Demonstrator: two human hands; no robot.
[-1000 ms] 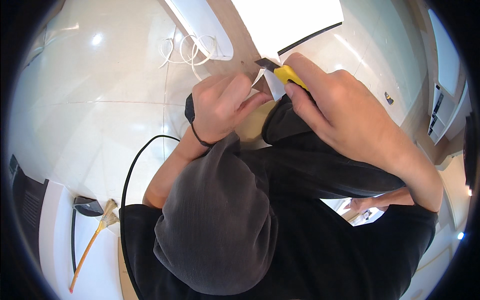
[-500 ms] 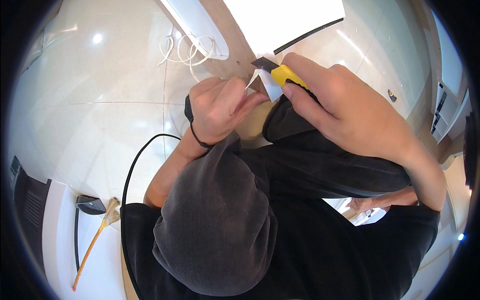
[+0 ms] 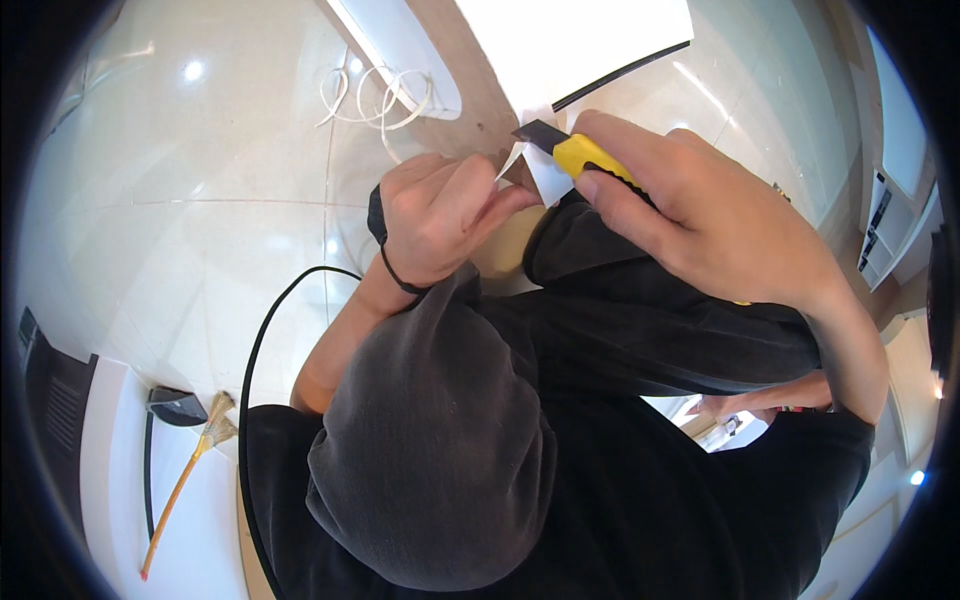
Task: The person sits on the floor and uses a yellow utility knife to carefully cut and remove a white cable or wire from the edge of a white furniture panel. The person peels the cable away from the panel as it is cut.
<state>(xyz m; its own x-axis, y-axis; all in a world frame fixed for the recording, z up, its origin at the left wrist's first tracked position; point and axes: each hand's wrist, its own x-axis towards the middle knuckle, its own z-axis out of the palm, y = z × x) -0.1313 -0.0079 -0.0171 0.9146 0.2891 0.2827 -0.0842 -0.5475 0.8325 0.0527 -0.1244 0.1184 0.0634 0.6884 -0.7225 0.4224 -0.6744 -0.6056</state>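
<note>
Glossy pale floor tiles (image 3: 200, 250) fill the left; a wooden board (image 3: 480, 110) runs away at the far middle. Right hand (image 3: 700, 215) has fingers wrapped tight round a yellow knife (image 3: 575, 152), its long axis pointing far-left, dark blade touching a white strip (image 3: 512, 160) pinched by the curled left hand (image 3: 440, 215). Dark clothing hides what lies beneath.

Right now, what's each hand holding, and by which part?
Right hand grips a yellow utility knife by its handle, the dark blade end sticking out. Left hand pinches the edge of a white paper strip between its fingertips.
</note>
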